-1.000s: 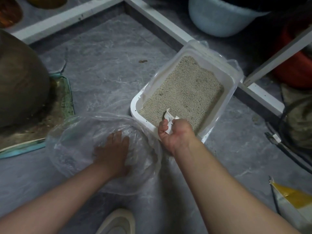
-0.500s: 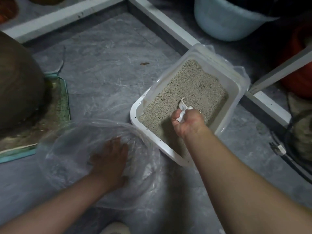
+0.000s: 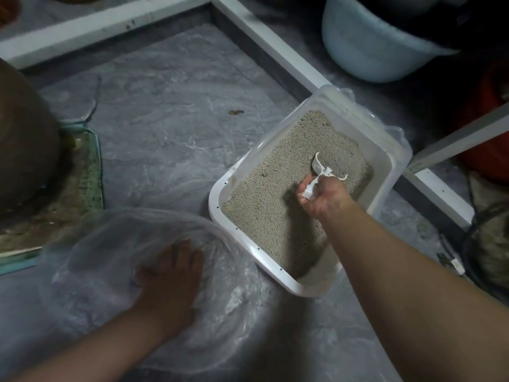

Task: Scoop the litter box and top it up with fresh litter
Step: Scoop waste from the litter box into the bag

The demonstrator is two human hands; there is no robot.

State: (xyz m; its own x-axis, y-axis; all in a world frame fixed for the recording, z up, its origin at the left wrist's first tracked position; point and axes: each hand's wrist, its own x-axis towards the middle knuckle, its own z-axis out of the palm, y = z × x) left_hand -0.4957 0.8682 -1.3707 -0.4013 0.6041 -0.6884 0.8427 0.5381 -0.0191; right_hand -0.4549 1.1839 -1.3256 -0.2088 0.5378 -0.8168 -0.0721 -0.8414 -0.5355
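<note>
A white litter box (image 3: 220, 216) with a clear raised rim sits on the grey floor, filled with beige litter (image 3: 275, 194). My right hand (image 3: 322, 197) is over the middle of the box and grips a small white scoop (image 3: 321, 168), whose head points into the litter at the far side. A clear plastic bag (image 3: 96, 257) lies open on the floor to the left of the box. My left hand (image 3: 168, 277) is inside the bag, fingers spread flat on the plastic.
A pale blue bucket (image 3: 371, 51) stands at the back right, with a red container (image 3: 490, 119) beside it. White frame bars (image 3: 275, 45) run behind the box. A brown rounded object on a green-edged mat (image 3: 91, 172) sits at left. A small brown speck (image 3: 235, 112) lies on the floor.
My right hand has moved with the scoop from the near rim of the box out over the middle of the litter. My left hand stays flat inside the bag.
</note>
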